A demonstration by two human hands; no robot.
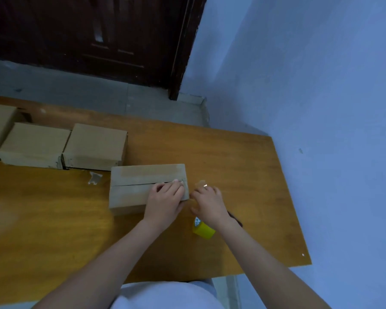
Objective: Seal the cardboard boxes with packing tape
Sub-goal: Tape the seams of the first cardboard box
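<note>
while the box point(143, 188) sits in the middle of the table point(232, 157), we press our left hand point(163, 201) flat by its open slit. our right hand point(207, 202) pinches something small, maybe a tape end; we cannot tell. next we likely pull tape along the slit. the yellow roll point(204, 229) waits near our right wrist.

An orange-brown wooden table point(221, 152) carries one cardboard box point(129, 192) near its middle, three more boxes point(96, 146) in a row at the far left, and a yellow tape roll point(204, 229) near the front edge.
</note>
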